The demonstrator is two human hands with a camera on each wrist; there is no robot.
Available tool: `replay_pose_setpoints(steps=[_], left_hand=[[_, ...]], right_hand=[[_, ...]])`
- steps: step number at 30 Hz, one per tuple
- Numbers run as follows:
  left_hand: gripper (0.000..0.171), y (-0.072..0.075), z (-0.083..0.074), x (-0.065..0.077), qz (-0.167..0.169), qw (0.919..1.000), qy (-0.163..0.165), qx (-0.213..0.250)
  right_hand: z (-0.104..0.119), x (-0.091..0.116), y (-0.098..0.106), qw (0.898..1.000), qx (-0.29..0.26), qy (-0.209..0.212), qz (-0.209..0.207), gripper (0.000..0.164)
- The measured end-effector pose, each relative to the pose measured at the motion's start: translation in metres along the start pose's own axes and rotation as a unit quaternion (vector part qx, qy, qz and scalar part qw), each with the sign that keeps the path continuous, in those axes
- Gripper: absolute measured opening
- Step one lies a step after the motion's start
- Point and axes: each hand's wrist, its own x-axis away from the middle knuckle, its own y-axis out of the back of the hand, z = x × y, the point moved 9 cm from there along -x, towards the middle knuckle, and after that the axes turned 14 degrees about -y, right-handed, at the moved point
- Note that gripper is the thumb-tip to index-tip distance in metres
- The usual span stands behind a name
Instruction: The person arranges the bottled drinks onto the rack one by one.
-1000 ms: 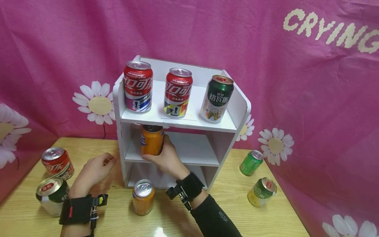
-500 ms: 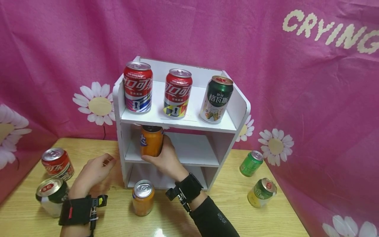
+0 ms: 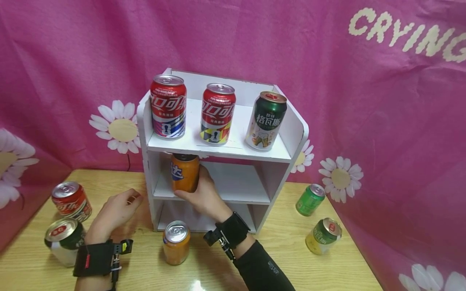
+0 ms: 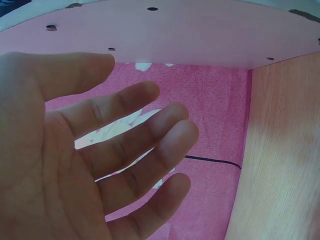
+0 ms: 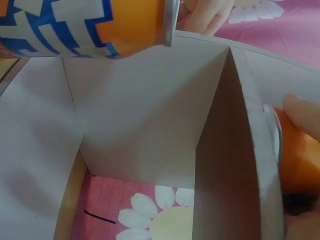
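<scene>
Right hand (image 3: 204, 194) curled round orange can (image 3: 185, 173) in the shelf's (image 3: 238, 182) middle tier, near its left wall; side grip probably because the board above leaves little headroom. Left hand (image 3: 118, 208) beside shelf's left wall, fingers relaxed, slightly apart, holding nothing. Second orange can (image 3: 176, 247) in front of shelf, probably for easy reach. Wood-grain bench (image 3: 280, 242) under shelf; pink daisy-print cloth (image 3: 255, 40) behind.

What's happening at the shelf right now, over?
Right hand: gripping orange can, middle tier. Left hand: empty, beside shelf. Second orange can on table out front, apparently not blocking.
</scene>
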Motion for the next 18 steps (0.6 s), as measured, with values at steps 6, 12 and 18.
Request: replay_pose_setpoints(steps=[6,12,18], left_hand=[[0.031,0.0005,-0.0002,-0.0002,-0.002,1.0000,-0.004,0.000],[0.032,-0.0004,0.0003,-0.0007,0.006,1.0000,0.001,0.001],[0.033,-0.0005,-0.0001,-0.0004,0.006,1.0000,0.001,-0.002]], right_hand=[[0.0000,-0.0007,-0.0007,1.000,0.003,0.003,0.007,0.078],[-0.0002,0.0004,-0.0028,1.000,0.011,-0.006,0.021,0.078],[-0.0012,0.0009,-0.0012,1.000,0.014,-0.013,0.004,0.080]])
